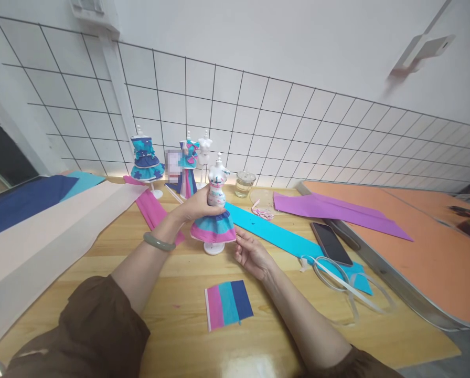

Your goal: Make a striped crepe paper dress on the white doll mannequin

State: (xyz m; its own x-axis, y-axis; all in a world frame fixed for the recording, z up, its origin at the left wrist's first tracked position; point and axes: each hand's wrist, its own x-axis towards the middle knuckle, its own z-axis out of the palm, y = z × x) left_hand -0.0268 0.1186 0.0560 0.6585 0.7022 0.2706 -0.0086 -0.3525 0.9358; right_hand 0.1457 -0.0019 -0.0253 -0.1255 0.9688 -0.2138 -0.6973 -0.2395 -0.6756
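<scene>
A small white dress form (216,195) stands upright on its round base in front of me, its torso wrapped in patterned fabric. Around its waist sits a flared skirt (213,227) in navy, turquoise and pink bands. My left hand (199,203) is closed around the form's waist at the skirt's top. With its fingers pinched, my right hand (253,254) holds the skirt's lower right hem. Nearer to me lies a flat striped fabric piece (229,304) in pink, turquoise and navy.
Behind stand dressed forms (146,161) and a bare one (204,149), beside a glass of clear liquid (245,185). A turquoise strip (274,233), phone (331,243) and coiled ribbon (331,273) lie right. Long fabrics (62,226) cover the left; an orange board (427,252) edges the right.
</scene>
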